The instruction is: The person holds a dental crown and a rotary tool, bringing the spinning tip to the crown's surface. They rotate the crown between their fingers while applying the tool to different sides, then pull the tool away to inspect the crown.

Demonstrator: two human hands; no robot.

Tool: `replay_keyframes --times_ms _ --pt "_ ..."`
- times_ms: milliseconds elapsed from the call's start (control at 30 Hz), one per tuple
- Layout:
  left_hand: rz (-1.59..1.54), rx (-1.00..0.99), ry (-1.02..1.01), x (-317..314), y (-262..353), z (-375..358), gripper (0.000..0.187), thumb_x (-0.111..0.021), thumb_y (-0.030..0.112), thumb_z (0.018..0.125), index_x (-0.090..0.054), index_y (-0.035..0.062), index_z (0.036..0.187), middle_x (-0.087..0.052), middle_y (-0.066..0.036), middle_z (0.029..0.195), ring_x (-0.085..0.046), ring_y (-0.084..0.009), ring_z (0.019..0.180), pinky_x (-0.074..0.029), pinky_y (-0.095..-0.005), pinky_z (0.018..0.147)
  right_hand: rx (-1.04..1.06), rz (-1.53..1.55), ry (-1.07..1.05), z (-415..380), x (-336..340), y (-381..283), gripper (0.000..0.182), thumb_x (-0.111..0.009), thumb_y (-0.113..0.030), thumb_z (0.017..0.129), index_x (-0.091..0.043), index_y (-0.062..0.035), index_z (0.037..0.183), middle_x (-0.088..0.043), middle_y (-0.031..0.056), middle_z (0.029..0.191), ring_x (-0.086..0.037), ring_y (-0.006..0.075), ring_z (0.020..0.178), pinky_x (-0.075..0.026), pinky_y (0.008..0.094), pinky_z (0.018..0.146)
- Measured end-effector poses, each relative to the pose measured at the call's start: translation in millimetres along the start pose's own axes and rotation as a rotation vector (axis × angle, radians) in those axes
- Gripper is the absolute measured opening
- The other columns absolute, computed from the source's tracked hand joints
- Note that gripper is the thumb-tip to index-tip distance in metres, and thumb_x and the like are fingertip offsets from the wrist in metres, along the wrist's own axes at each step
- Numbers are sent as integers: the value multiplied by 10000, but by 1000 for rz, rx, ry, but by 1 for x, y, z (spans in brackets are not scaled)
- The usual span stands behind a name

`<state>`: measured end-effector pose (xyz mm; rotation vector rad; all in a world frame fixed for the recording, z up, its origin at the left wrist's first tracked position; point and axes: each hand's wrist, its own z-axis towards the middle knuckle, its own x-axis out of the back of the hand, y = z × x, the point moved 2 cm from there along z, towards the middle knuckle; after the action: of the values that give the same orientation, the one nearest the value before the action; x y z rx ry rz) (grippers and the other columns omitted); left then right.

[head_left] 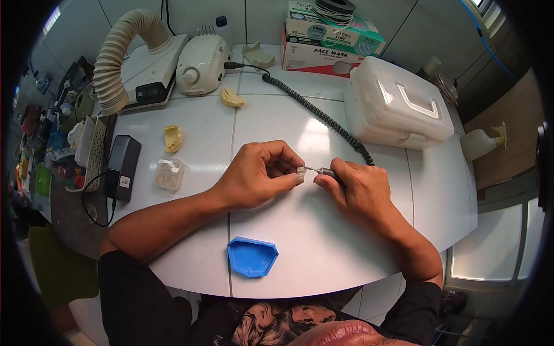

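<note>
Pinched between the thumb and fingers of my left hand [251, 176] is a small whitish piece [300, 170], partly hidden by the fingertips. My right hand [366, 187] is closed around a dark rotary handpiece [328, 173]. Its thin metal bur [311, 168] points left, its tip right at the whitish piece. A black coiled cord [323, 115] runs from near my right hand back to a white motor control unit [199, 66]. Nearer to me on the white tabletop lies a blue, angular mould [253, 258]. Left of my hand is a small clear box [169, 174].
Two yellowish dental casts [172, 138] [232, 97] rest on the table. Behind stand a machine with a ribbed hose [112, 57] and face mask boxes [323, 56]. A white lidded case [398, 104] is at right; a black power adapter [123, 167] and basket [91, 155] are at left.
</note>
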<state>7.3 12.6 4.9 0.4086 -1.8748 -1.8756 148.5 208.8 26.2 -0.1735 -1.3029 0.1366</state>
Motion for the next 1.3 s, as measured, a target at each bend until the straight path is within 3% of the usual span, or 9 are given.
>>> replay_keyframes --times_ms 500,800,900,1000,1300 --pt "0 -10 -1 0 -1 0 220 -812 87 962 -738 -46 1122 -779 -95 1001 -739 -124 925 -606 -274 854 -10 -2 -12 0 1 0 508 -697 -542 1035 -627 -88 819 -670 105 667 -678 357 576 -505 475 519" --pt "14 15 -36 2 -1 0 233 -795 46 987 -709 -41 1186 -769 -99 1080 -747 -135 996 -606 -288 920 -7 1 -20 0 2 -1 520 -693 -550 1036 -619 -85 815 -670 107 670 -679 361 583 -507 481 526" --pt "-21 -26 4 0 -3 0 219 -804 63 977 -726 -60 1141 -780 -107 1009 -748 -137 944 -605 -278 865 -4 0 -18 0 2 0 524 -692 -553 1035 -620 -85 811 -667 104 667 -678 362 581 -509 480 527" --pt "13 10 -37 2 -1 0 240 -793 52 998 -701 -43 1198 -765 -105 1083 -748 -140 1005 -607 -292 929 -15 -5 -21 -2 2 -1 528 -691 -555 1035 -618 -84 807 -665 102 666 -676 364 579 -509 481 525" --pt "6 5 -43 2 -2 0 236 -791 53 1000 -698 -41 1194 -762 -98 1083 -743 -140 1009 -603 -296 940 -7 -7 -18 0 2 0 526 -690 -554 1035 -621 -84 809 -663 103 669 -673 367 576 -508 480 517"
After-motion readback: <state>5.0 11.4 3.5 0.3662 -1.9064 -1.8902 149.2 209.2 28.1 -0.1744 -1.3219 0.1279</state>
